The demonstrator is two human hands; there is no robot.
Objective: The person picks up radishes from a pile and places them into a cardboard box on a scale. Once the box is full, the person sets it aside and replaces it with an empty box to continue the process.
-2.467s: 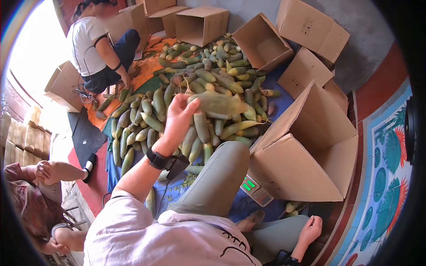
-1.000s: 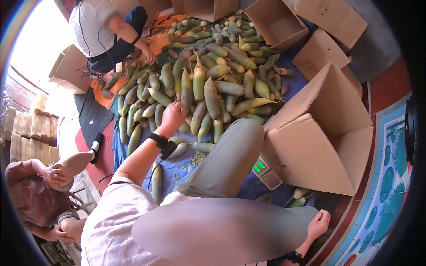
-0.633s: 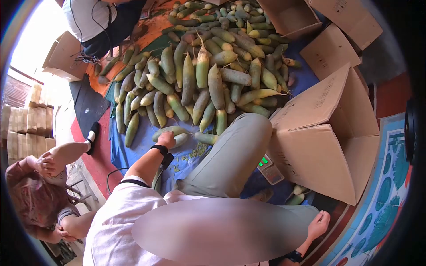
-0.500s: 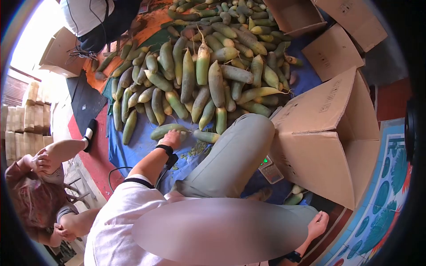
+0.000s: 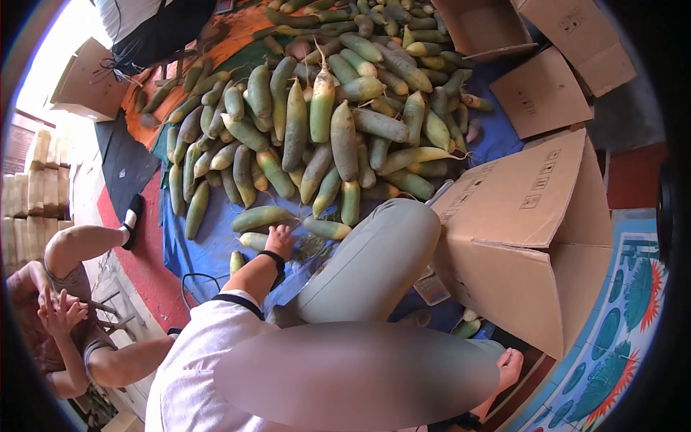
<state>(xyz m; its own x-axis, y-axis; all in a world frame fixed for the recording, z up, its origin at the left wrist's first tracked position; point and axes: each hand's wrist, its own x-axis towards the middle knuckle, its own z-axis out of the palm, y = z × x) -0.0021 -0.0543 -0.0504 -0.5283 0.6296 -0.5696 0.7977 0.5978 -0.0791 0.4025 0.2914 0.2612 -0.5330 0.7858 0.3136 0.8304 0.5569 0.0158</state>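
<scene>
I record a heap of green radishes (image 5: pixel 296 124) on blue tarp (image 5: pixel 214 219), outside the large carton (image 5: pixel 504 288); the amount finished is indeterminable. My left hand (image 5: pixel 281 244), fingers spread, is beside a loose radish (image 5: pixel 252 240); my right hand's (image 5: pixel 510 367) grip I cannot tell.
</scene>
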